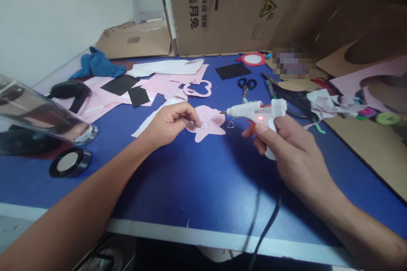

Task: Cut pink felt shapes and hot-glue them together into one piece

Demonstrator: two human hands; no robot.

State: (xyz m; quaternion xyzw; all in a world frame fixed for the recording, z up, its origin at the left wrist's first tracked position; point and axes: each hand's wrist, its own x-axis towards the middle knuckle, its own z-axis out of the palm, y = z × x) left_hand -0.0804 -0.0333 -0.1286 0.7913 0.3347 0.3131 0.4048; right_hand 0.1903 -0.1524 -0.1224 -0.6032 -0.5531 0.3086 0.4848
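Observation:
My right hand (286,144) is wrapped round a white hot glue gun (251,112) with an orange trigger and a glowing red light. Its nozzle points left, at the right edge of a pink paper cutout (210,123) with drawn lines on it. My left hand (173,122) pinches the left side of that cutout between thumb and fingers. Just under the nozzle, a small bent wire-like piece (233,123) shows near the cutout. Behind the cutout lies a pink looped outline piece (199,89). From the glue gun's handle a dark cord hangs over the table edge.
Black-handled scissors (246,87) and a black sheet (233,71) lie behind the glue gun. Pink, white and black scraps cover the back left. A clear tumbler (47,110) and a round black lid (70,161) are at left. Crumpled paper (324,103) and cardboard line the right.

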